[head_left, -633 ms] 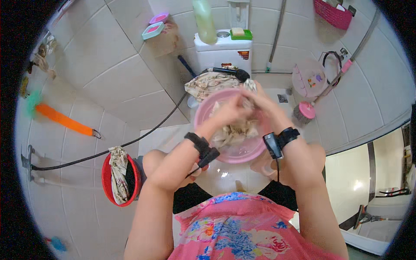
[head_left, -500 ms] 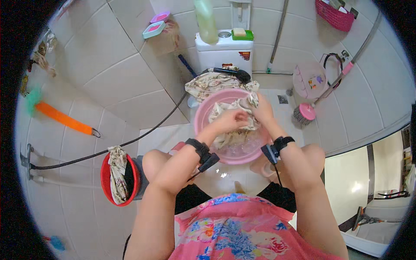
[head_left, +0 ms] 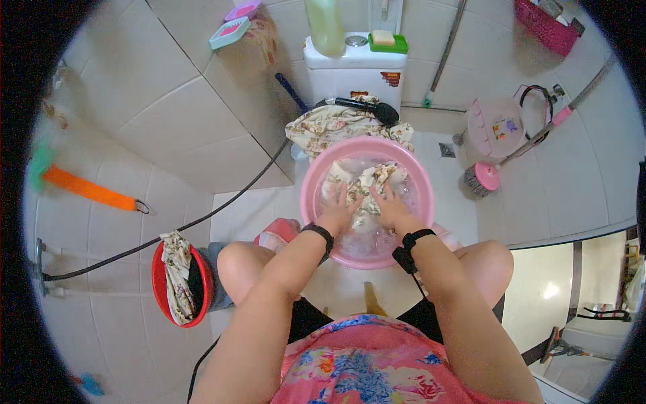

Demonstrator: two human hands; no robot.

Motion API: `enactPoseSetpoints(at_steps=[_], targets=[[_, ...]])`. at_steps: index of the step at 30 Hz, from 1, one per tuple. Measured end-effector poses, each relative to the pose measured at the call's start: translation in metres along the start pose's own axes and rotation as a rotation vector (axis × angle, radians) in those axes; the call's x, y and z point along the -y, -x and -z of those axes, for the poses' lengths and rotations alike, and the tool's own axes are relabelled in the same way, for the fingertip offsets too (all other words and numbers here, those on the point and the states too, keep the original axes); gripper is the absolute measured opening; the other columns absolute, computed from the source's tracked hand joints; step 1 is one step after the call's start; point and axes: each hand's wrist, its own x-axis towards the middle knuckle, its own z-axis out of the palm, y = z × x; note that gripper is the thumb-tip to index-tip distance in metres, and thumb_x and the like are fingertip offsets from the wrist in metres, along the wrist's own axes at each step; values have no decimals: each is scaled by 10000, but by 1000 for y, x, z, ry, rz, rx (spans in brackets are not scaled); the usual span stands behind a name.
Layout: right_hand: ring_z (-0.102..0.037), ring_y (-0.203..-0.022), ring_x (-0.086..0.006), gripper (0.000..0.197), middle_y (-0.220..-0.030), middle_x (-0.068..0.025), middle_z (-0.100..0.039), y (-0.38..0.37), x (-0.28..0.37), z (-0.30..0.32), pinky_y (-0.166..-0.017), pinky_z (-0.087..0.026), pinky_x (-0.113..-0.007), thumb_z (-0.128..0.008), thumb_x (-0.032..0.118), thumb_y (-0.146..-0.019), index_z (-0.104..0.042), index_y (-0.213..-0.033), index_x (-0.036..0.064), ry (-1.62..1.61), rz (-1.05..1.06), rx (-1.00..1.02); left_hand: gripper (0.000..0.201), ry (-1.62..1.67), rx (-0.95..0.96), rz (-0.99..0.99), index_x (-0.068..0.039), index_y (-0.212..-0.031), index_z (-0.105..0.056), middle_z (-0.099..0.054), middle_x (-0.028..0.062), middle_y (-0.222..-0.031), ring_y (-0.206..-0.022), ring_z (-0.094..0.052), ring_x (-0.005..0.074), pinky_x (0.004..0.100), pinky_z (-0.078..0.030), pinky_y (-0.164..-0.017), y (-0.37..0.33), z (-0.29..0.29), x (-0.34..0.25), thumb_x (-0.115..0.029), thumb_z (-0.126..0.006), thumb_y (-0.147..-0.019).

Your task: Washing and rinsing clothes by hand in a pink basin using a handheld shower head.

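Note:
A pink basin (head_left: 367, 263) of sudsy water stands on the floor between my knees. In it lies a wet cream cloth with a brown floral print (head_left: 378, 176), bunched and partly under the water. My left hand (head_left: 341, 209) rests on the left part of the cloth, fingers spread and pointing away from me. Close beside it, my right hand (head_left: 391, 209) presses on the cloth's right part, its fingers also apart. Neither hand grips the fabric. Black straps circle both wrists.
Behind the basin, more floral cloth (head_left: 323, 128) lies under a black shower head (head_left: 385, 114), against the white toilet (head_left: 356, 77). A dark hose (head_left: 215, 212) runs left. At my left stands a red bucket (head_left: 159, 283) holding cloth; at right, a pink-headed brush (head_left: 483, 178) leans.
Both hands have come down from the lifted, bunched cloth and spread flat over it. The cloth now lies lower in the water. The whole view has shifted slightly.

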Motion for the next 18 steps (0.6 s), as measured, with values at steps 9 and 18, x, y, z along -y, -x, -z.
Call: enactPoseSetpoints(at_steps=[9, 18], targets=[[-484, -1204, -403, 716, -1445, -211, -332, -22, -1, -22, -948, -456, -494, -569, 186, -840, -238, -1474, 200, 97, -81, 18, 711, 24, -67, -5, -254, -1416, -386, 55, 218, -1540, -1385, 39, 508, 669, -280, -1009, -40, -46, 15, -101, -643, -771], [-617, -990, -335, 271, -1061, -209, -640, -9, -11, 3, -846, -490, -419, -583, 127, -786, -644, -1035, 37, 6, 85, -86, 690, 415, 280, -18, -88, -1357, -438, -411, 254, -1385, -1258, -419, 430, 471, -361, -1035, -47, -22, 36, -128, -715, -726]])
